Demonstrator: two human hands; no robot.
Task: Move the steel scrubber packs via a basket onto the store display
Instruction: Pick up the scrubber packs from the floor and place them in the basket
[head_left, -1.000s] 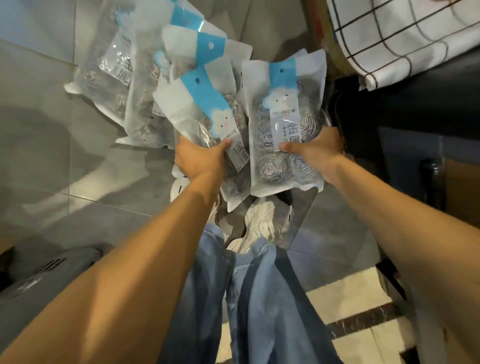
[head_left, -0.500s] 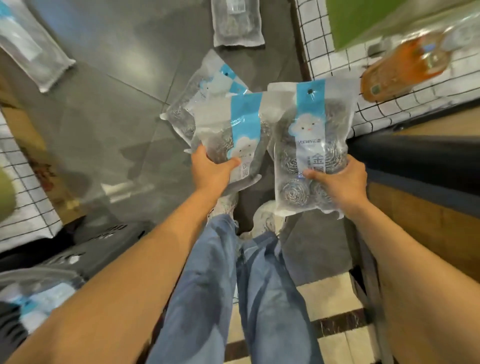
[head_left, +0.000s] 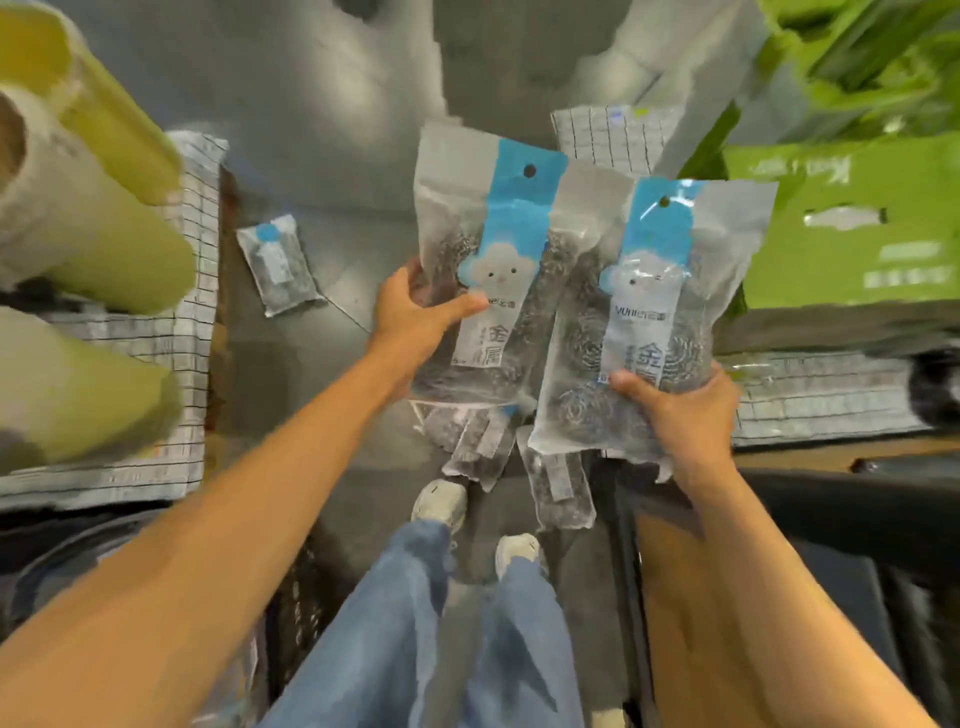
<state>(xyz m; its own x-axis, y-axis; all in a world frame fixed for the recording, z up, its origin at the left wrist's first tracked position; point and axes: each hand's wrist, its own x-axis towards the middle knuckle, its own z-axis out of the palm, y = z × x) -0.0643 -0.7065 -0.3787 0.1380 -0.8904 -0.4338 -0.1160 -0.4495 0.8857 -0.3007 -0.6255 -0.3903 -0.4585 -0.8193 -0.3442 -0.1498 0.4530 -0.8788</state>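
- A scrubber pack (head_left: 488, 270) is gripped by the left hand (head_left: 415, 317) at centre frame; the thumb is laid across the front and the fingers are curled round its left edge; the pack is held upright, blue strip at the top
- A second scrubber pack (head_left: 639, 322) is pinched near its lower edge by the right hand (head_left: 680, 410), right of centre; the thumb is pressed on the front; its left side is overlapped onto the first pack
- Below the held pair, more packs (head_left: 472, 441) are seen lying on the grey floor (head_left: 337, 130), just ahead of the white shoes (head_left: 439, 501); a loose pack (head_left: 278, 265) is seen left of centre
- The aisle is flanked by grid-lined shelves (head_left: 192, 338); yellow-green rolls (head_left: 93, 234) are stacked at upper left, green boxes (head_left: 841, 228) at upper right
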